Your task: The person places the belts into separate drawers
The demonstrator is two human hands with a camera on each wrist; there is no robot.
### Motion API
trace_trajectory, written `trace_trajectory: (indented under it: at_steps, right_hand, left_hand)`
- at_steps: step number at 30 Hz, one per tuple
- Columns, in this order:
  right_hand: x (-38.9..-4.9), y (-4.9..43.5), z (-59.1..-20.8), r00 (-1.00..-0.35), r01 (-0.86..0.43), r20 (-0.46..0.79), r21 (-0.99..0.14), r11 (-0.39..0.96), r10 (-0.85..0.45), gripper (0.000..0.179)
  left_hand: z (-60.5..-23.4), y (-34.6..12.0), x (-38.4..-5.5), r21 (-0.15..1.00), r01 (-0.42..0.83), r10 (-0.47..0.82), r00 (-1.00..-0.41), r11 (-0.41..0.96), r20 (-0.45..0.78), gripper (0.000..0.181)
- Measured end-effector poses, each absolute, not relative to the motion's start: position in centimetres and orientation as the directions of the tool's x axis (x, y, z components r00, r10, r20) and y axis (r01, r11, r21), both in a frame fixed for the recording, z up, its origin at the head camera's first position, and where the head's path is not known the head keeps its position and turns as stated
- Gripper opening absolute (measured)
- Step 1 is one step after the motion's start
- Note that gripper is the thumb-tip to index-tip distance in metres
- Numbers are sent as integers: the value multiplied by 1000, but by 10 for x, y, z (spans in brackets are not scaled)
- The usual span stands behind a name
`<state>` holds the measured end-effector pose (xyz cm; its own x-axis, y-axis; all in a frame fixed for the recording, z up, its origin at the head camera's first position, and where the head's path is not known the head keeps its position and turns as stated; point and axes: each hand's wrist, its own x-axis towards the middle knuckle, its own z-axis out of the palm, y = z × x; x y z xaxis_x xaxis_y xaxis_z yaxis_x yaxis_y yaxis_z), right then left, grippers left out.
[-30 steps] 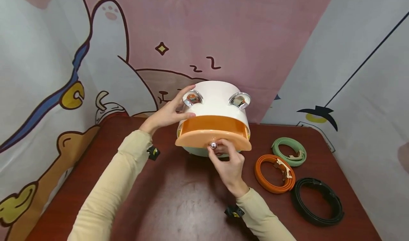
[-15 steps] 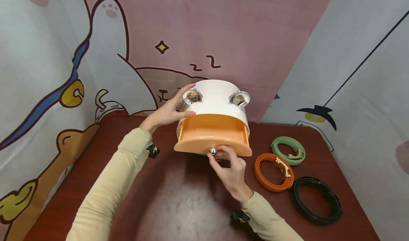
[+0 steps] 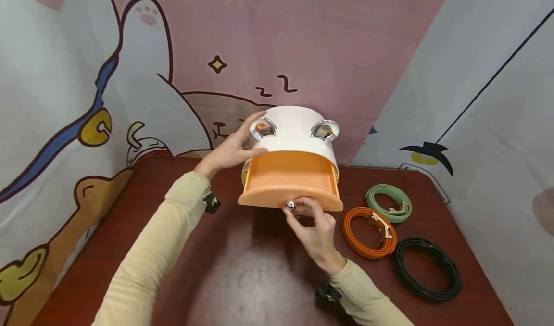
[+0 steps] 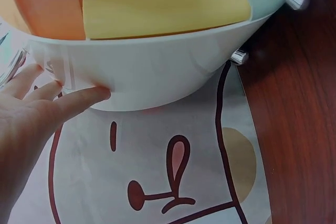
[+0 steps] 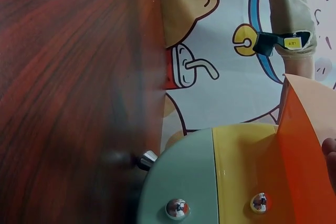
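Note:
A rounded white cabinet [image 3: 294, 132] with two shiny silver ear-like parts stands at the back of the table. Its orange top drawer [image 3: 264, 197] is pulled out and looks empty inside. At the drawer's front, my right hand [image 3: 315, 230] pinches the small silver knob [image 3: 290, 204] between thumb and fingers. My left hand [image 3: 231, 149] is spread against the cabinet's left side, fingertips by one silver ear [image 3: 263, 129]. In the left wrist view its straight fingers touch the white wall. Below the orange drawer, the right wrist view shows a yellow drawer [image 5: 241, 163] and a green drawer [image 5: 184, 169].
To the right on the dark red table [image 3: 255, 278] lie three rolled belts: green [image 3: 372, 196], orange [image 3: 349, 234] and black [image 3: 402, 275]. A cloth with cartoon animals [image 3: 337, 42] hangs behind the table and along its sides.
My right hand has drawn the orange drawer farther out toward me, mostly in the first half second, showing more of its inside. My left hand stays on the cabinet's side.

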<state>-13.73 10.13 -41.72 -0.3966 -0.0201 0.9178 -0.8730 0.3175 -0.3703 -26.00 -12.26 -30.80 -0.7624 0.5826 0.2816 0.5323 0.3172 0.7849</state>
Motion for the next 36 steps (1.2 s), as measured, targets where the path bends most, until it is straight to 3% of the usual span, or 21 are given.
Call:
trace_trajectory:
  at_steps: [11,29,36]
  right_hand:
    - [-144,107,-417,-442,-856,897,-415,307,-20,24]
    - [-139,110,-419,-399,-864,917,-372,339,-12,27]
    - [-136,108,-421,-374,-876,928,-349,333,-11,27]
  left_hand:
    - [-323,-122,-284,803,524,577,-762,284,294,89]
    - [-324,-121,-289,799,527,577,-762,289,294,88]
    - [-308,-119,-272,805,525,590,-753,274,290,87]
